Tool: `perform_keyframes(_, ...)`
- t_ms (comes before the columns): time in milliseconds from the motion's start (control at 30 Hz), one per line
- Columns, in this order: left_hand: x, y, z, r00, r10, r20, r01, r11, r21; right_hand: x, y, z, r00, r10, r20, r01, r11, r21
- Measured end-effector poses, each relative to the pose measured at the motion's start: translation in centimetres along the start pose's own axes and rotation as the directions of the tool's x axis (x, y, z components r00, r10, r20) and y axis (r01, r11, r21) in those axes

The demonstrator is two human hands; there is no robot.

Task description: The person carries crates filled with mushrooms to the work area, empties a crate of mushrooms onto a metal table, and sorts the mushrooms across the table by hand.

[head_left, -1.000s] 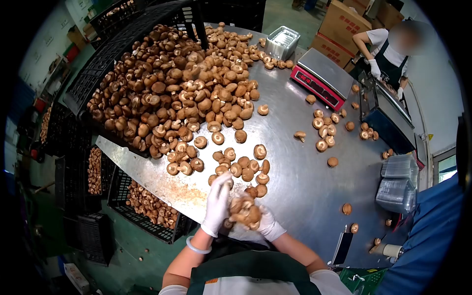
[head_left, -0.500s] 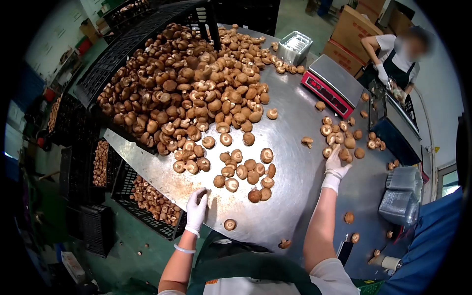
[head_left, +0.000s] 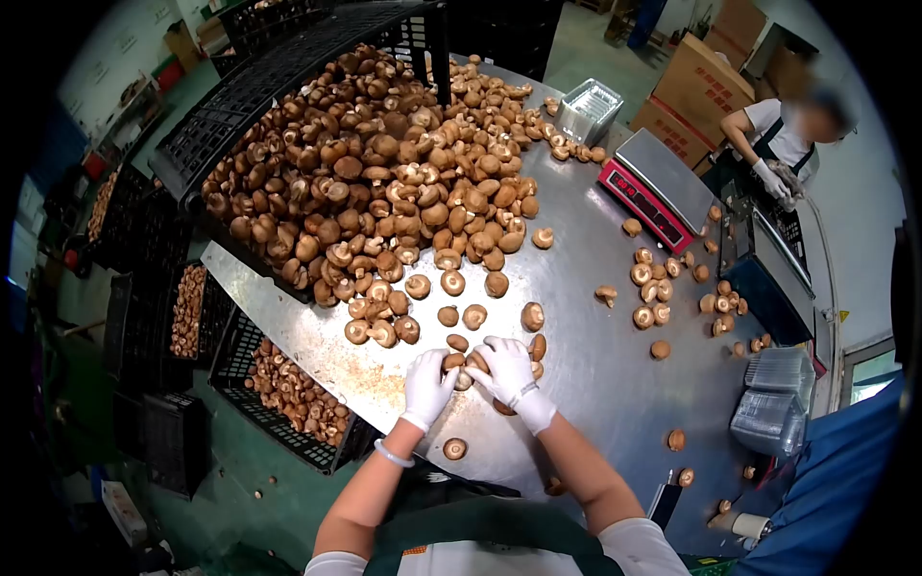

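Side by side over the front of the metal table (head_left: 586, 355), my gloved left hand (head_left: 429, 387) and my gloved right hand (head_left: 509, 372) are closed round brown mushrooms (head_left: 464, 378). Their fingertips nearly meet, and some of the mushrooms are hidden under the fingers. Loose mushrooms (head_left: 474, 318) lie just beyond the hands, and one mushroom (head_left: 455, 448) is nearer my body. A large mushroom heap (head_left: 384, 173) spills from a tipped black crate (head_left: 288, 72) at the back left.
A red scale (head_left: 643, 206) stands at the back right, with clear trays (head_left: 589, 110) beyond it. More clear trays (head_left: 771, 408) sit at the right edge. A co-worker (head_left: 783, 144) stands behind a dark machine (head_left: 765, 259). Below left is a crate of mushrooms (head_left: 293, 394).
My right hand has come back from the mushrooms near the scale to the front. My left hand has moved right and closed round mushrooms. Several mushrooms in front are now gathered or covered.
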State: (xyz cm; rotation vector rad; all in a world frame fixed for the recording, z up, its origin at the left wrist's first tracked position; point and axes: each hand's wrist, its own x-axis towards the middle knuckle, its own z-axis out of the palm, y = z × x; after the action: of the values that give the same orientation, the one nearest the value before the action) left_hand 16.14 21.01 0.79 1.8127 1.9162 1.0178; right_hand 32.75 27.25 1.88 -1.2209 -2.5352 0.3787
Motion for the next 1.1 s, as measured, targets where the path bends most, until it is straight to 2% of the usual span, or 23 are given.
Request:
perform_keyframes(67, -0.9, -0.4, -1.1, 1.0, 0.003, -0.003, -0.003, 1.0, 0.004, -1.3, 0.0, -0.4, 1.0, -0.006, 0.013, 0.005, 0.998, 0.057)
perform_keyframes(167, -1.7, -1.2, -1.9, 0.999, -0.009, -0.049, 0.006, 0.998, -0.061, -2.1, 0.0, -1.4, 0.992, -0.108, 0.072, 0.107, 0.994, 0.012)
perform_keyframes(233, -1.9, -1.1, -2.6, 0.98, -0.192, -0.047, 0.181, 0.968, -0.173, -2.2, 0.2, -1.6, 0.996, -0.01, 0.092, -0.009, 0.979, 0.202)
perform_keyframes(267, -1.8, -1.6, -3.0, 0.976, -0.213, -0.049, 0.189, 0.936, -0.297, -2.3, 0.9, -1.0, 0.998, 0.062, -0.018, -0.05, 0.924, 0.379)
perform_keyframes(300, -1.3, -0.2, -4.5, 0.934, -0.355, 0.031, 0.318, 0.791, -0.523, -2.3, 1.8, -0.6, 0.982, 0.152, -0.114, -0.066, 0.834, 0.548)
perform_keyframes(333, -1.0, 0.2, -5.4, 0.9, -0.427, 0.088, 0.362, 0.618, -0.698, -2.1, 1.9, -2.5, 0.927, 0.369, 0.074, -0.259, 0.485, 0.835)
perform_keyframes(367, -0.8, 0.3, -6.3, 0.863, -0.48, 0.161, 0.381, 0.407, -0.83, -2.0, 2.0, -4.6, 0.821, 0.47, 0.325, -0.376, 0.017, 0.926)
perform_keyframes(433, -0.9, -0.2, -9.0, 0.829, -0.472, 0.301, 0.476, 0.312, -0.822, -3.5, 4.3, -5.2, 0.834, 0.518, 0.189, -0.005, -0.335, 0.942)
perform_keyframes(467, -1.8, -1.3, -9.4, 0.815, -0.461, 0.352, 0.462, 0.147, -0.875, -4.4, 5.5, -5.5, 0.841, 0.527, 0.124, 0.086, -0.357, 0.93)
perform_keyframes(500, -2.8, -2.0, -9.4, 0.802, -0.441, 0.402, 0.437, -0.024, -0.899, -4.8, 6.0, -6.5, 0.839, 0.531, 0.12, 0.089, -0.352, 0.932)
perform_keyframes(567, -4.2, -2.3, -9.9, 0.81, -0.388, 0.44, 0.404, -0.176, -0.898, -5.8, 6.3, -8.8, 0.741, 0.654, 0.153, 0.217, -0.449, 0.867)
perform_keyframes(600, -5.0, -2.8, -10.0, 0.787, -0.401, 0.47, 0.411, -0.227, -0.883, -6.7, 7.7, -8.6, 0.738, 0.657, 0.155, 0.216, -0.448, 0.868)
perform_keyframes(667, -6.7, -3.4, -9.7, 0.76, -0.412, 0.503, 0.421, -0.278, -0.864, -8.5, 10.6, -7.4, 0.719, 0.652, 0.24, 0.276, -0.585, 0.762)
perform_keyframes(733, -7.2, -2.9, -9.4, 0.685, -0.44, 0.581, 0.487, -0.317, -0.814, -8.4, 10.3, -7.5, 0.739, 0.629, 0.24, 0.238, -0.578, 0.781)
perform_keyframes(767, -7.7, -2.3, -9.1, 0.661, -0.512, 0.549, 0.535, -0.192, -0.823, -8.0, 10.2, -7.4, 0.763, 0.6, 0.241, 0.195, -0.569, 0.799)
perform_keyframes(833, -8.1, -0.6, -8.3, 0.735, -0.519, 0.437, 0.639, 0.315, -0.701, -6.4, 8.6, -7.9, 0.745, 0.609, 0.271, 0.178, -0.574, 0.799)
perform_keyframes(867, -8.6, -0.4, -8.0, 0.754, -0.488, 0.439, 0.655, 0.516, -0.552, -6.0, 8.8, -7.3, 0.734, 0.619, 0.281, 0.08, -0.49, 0.868)
perform_keyframes(900, -8.9, -0.2, -7.5, 0.93, -0.233, 0.284, 0.345, 0.82, -0.457, -5.6, 9.3, -6.6, 0.722, 0.628, 0.289, -0.022, -0.396, 0.918)
perform_keyframes(933, -8.5, 1.1, -7.7, 0.947, -0.135, 0.29, 0.247, 0.885, -0.395, -5.2, 10.4, -5.6, 0.732, 0.641, 0.232, -0.194, -0.131, 0.972)
perform_keyframes(967, -8.2, 2.3, -7.9, 0.952, -0.038, 0.304, 0.143, 0.933, -0.331, -4.7, 10.5, -5.1, 0.734, 0.638, 0.234, -0.195, -0.132, 0.972)
perform_keyframes(1000, -8.7, 2.4, -7.4, 0.931, -0.063, 0.36, 0.176, 0.94, -0.292, -4.1, 9.8, -4.8, 0.767, 0.641, 0.002, -0.344, 0.41, 0.845)
perform_keyframes(1033, -8.9, 2.4, -7.0, 0.916, -0.019, 0.4, 0.127, 0.961, -0.245, -3.6, 9.2, -4.5, 0.834, 0.518, -0.19, -0.404, 0.807, 0.43)
perform_keyframes(1100, -9.0, 2.3, -5.8, 0.889, 0.118, 0.443, -0.063, 0.989, -0.137, -2.8, 6.8, -5.1, 0.842, 0.54, 0.021, -0.539, 0.837, 0.088)
